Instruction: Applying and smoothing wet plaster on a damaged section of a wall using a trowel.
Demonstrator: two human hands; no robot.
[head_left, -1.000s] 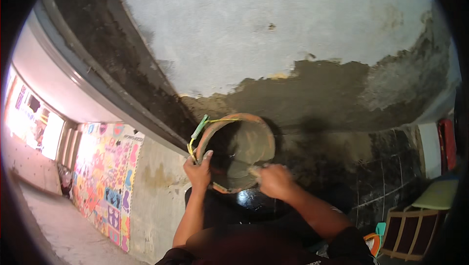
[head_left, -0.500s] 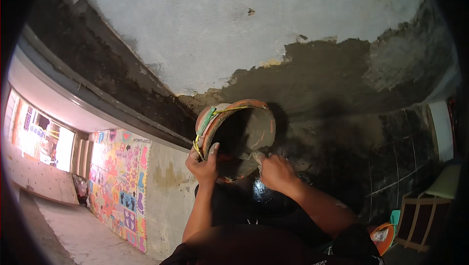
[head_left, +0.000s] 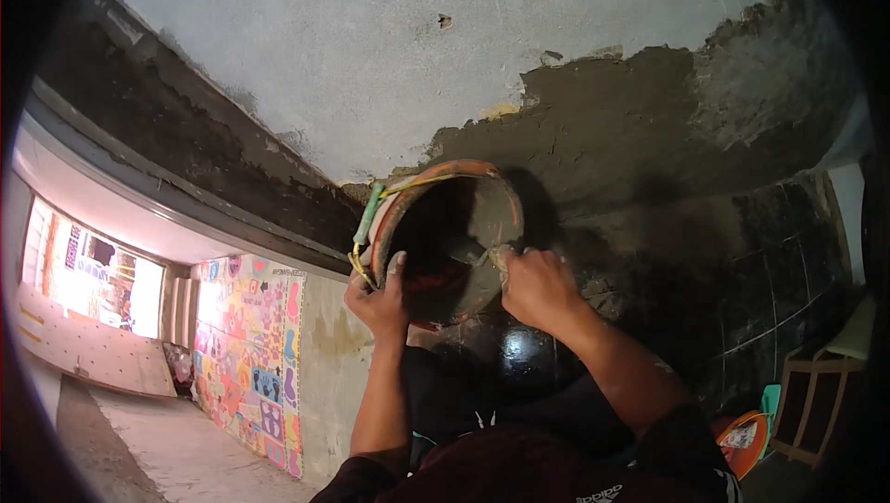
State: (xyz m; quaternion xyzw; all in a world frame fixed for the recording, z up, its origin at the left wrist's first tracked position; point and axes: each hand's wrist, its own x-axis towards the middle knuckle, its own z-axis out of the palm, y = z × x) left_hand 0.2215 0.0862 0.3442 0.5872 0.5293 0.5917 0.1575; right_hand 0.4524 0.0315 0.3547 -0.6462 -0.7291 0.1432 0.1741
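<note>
A round, mortar-smeared orange bucket (head_left: 489,169) is tilted so that its mouth faces me. My left hand (head_left: 378,304) grips its left side, the thumb over the rim and the fingers behind. Along that side hangs the bucket's yellow handle with a green grip (head_left: 371,213). At the bucket's right, my right hand (head_left: 540,290) is closed around the handle of a trowel (head_left: 499,257). The trowel's greyish blade reaches into the dark inside of the bucket, where its tip and the contents are hard to make out.
A pale wall (head_left: 324,49) carries dark, wet-looking mortar (head_left: 607,123) along its lower part. Dark tiles (head_left: 760,290) lie to the right. An orange container (head_left: 744,438) and a brown slatted piece (head_left: 816,401) stand at lower right. A colourful mural (head_left: 250,345) is at left.
The bucket tilts further toward me, and its green grip has shifted left. My right hand and the trowel have moved up along the bucket's right side; the view has shifted slightly.
</note>
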